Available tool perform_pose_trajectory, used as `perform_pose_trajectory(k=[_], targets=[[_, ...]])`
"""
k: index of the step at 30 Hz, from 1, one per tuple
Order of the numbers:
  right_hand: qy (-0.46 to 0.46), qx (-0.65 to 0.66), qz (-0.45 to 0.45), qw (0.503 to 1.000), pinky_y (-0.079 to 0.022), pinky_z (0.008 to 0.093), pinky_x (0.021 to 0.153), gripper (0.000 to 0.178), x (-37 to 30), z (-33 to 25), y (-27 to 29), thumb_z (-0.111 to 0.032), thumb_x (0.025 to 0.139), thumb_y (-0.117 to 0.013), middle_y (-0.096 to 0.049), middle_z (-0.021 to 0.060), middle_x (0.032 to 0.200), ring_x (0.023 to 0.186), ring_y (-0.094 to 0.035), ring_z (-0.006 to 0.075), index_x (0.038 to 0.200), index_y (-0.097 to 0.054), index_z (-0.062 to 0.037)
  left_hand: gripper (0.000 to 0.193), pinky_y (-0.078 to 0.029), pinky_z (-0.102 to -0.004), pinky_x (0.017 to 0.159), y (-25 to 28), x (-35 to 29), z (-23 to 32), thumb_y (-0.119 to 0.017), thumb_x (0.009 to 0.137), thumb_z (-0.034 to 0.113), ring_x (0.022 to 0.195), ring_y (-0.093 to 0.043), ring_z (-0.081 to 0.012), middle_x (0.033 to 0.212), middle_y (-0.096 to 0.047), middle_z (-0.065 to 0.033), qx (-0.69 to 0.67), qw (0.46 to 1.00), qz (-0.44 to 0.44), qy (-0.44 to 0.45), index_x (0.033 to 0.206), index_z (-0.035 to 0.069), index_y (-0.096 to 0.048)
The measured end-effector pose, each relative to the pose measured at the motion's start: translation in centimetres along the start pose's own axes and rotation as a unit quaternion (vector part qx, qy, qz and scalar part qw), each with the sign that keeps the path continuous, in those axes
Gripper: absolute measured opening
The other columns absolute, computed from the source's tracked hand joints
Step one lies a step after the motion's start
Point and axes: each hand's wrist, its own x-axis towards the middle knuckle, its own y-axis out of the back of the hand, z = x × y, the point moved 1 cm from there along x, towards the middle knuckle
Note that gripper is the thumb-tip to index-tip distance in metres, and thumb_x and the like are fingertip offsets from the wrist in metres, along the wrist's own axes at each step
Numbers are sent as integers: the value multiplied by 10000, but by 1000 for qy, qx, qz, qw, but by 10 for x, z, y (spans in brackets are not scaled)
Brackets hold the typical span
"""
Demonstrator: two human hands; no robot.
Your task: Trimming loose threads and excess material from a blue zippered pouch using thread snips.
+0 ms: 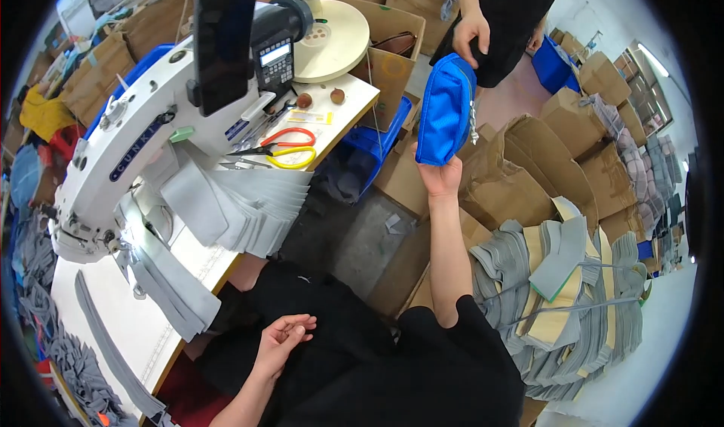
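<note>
Right of the sewing table, out over the floor, one blue pouch (445, 114) stands tilted in the person's right hand (440, 174), which is clamped on its near end, some fingers hidden behind it. One silvery chain (473, 121) hangs along the pouch's right edge. At its far end is one hand of a co-worker (471, 33); whether those fingers grip it, I cannot tell. The person's left hand (283, 342) is well apart from the pouch, near the black-clothed lap, fingers loosely curled and thumb slightly apart from them.

Left of the pouch, on the one white table (354, 109), are two cutting-tool handles, one red (290, 131) and one yellow (312, 156), with two round brown objects (337, 95) beyond. Near them spreads one fanned stack of grey pieces (256, 208), too many to count. Farther left stands one white sewing machine (143, 125), with one dark phone (225, 46) mounted before it. To the near right sits one strapped bundle of grey layers (501, 261); beyond it are several cardboard boxes (554, 174) and one blue bin (554, 69).
</note>
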Motion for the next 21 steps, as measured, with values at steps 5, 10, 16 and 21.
perform_pose_trajectory(k=[5,10,16,21], targets=[[32,-73,72,994,-402,469,1090,519,-21,-19,15,-76,867,-590,-556,113,1378,1273,-519,296,1379,-503,-60,264,-525,-358,938,-24,26,13,-582,977,96,1110,-634,-211,1210,-656,-138,49,998,-45,2,1221,-2,-607],[44,-109,84,990,-395,485,1102,563,-35,-22,9,-80,874,-618,-534,118,1402,1291,-507,297,1416,-468,-74,272,-488,-311,978,-57,58,33,-617,951,54,1129,-621,-172,1206,-659,-104,50,993,-104,-16,1219,7,-617],[-13,-123,86,989,-400,471,1099,588,-52,-10,3,-14,870,-568,-523,138,1407,1298,-499,310,1441,-430,-53,372,-474,-305,974,-108,94,68,-634,936,54,1147,-596,-167,1207,-643,-93,42,986,-139,-82,1297,17,-553],[-72,-68,81,992,-410,451,1092,578,-74,20,-1,-2,867,-579,-529,153,1396,1285,-511,309,1426,-433,-11,489,-475,-312,963,-149,140,105,-677,905,64,1205,-534,-170,1302,-570,-75,71,967,-52,-241,1359,31,-499]])
